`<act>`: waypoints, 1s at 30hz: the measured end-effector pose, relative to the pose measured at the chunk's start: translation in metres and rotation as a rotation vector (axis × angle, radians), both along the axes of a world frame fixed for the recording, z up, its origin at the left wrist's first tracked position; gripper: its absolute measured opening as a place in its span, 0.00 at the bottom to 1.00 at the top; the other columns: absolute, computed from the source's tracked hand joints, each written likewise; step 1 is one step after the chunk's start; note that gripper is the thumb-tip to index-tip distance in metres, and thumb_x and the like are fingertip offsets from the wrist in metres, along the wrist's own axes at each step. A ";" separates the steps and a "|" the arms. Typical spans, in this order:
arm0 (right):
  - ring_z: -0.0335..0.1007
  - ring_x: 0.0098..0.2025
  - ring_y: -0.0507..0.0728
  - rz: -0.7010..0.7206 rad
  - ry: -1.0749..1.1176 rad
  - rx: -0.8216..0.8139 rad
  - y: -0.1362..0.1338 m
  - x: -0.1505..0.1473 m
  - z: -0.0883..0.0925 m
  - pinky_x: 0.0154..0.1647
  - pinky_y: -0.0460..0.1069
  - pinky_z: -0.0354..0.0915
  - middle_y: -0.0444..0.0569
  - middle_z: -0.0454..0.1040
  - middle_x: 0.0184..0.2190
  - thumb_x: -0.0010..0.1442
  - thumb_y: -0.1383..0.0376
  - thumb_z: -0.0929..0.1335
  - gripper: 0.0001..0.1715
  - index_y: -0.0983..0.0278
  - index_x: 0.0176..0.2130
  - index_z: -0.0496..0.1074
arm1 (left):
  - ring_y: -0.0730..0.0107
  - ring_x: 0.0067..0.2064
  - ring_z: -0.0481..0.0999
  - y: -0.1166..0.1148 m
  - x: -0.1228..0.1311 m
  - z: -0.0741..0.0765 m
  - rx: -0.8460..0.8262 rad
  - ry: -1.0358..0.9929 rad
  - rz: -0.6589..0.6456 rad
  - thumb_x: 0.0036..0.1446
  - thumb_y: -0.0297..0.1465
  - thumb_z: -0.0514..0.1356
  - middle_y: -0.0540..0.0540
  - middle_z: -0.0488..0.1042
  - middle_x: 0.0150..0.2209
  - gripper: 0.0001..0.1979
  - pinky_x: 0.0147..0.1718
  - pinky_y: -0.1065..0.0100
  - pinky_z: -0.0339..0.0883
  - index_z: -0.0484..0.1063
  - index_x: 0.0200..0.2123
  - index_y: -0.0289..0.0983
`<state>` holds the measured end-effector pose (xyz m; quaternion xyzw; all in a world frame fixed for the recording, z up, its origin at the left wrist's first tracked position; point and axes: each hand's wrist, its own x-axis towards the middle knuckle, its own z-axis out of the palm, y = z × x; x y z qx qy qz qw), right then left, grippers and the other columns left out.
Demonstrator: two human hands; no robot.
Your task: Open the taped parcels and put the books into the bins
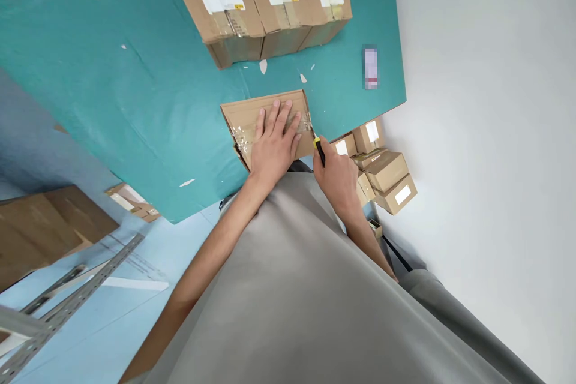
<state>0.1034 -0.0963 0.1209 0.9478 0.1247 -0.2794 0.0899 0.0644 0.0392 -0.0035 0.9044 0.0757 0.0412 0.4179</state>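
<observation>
A small cardboard box with clear tape on its ends lies at the near edge of the teal table. My left hand rests flat on top of the box with fingers stretched out. My right hand is closed round a black and yellow utility knife, whose tip meets the right taped end of the box.
Three long cardboard boxes with white labels stand at the table's back. Several small cardboard boxes are piled on the floor to the right. Metal angle rails and a flat cardboard sheet lie at the left. A blurred small item sits near the table's right edge.
</observation>
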 end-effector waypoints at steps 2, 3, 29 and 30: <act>0.86 0.52 0.70 0.018 -0.011 0.022 0.002 0.005 -0.007 0.54 0.59 0.74 0.61 0.88 0.50 0.84 0.59 0.56 0.34 0.60 0.82 0.61 | 0.45 0.87 0.46 0.000 0.000 0.000 0.009 0.009 0.000 0.79 0.41 0.55 0.41 0.54 0.84 0.32 0.84 0.32 0.34 0.62 0.81 0.44; 0.86 0.52 0.70 0.025 -0.015 0.030 0.003 0.008 -0.011 0.54 0.59 0.74 0.61 0.88 0.50 0.84 0.60 0.56 0.34 0.60 0.81 0.62 | 0.45 0.87 0.46 0.000 0.000 0.000 0.014 0.008 0.002 0.79 0.42 0.55 0.41 0.54 0.84 0.32 0.84 0.32 0.35 0.62 0.81 0.44; 0.86 0.52 0.71 -0.027 -0.003 0.028 0.004 0.013 -0.026 0.53 0.60 0.75 0.64 0.87 0.51 0.84 0.60 0.57 0.35 0.61 0.82 0.61 | 0.47 0.87 0.46 -0.001 0.000 -0.002 0.042 0.013 0.011 0.79 0.46 0.53 0.42 0.55 0.84 0.33 0.85 0.34 0.35 0.61 0.81 0.45; 0.86 0.52 0.71 -0.030 -0.004 0.028 0.003 0.013 -0.026 0.53 0.60 0.75 0.64 0.87 0.51 0.84 0.59 0.57 0.34 0.61 0.82 0.61 | 0.47 0.87 0.46 -0.001 0.000 -0.002 0.051 0.011 0.010 0.79 0.46 0.53 0.42 0.55 0.84 0.33 0.85 0.34 0.35 0.61 0.81 0.45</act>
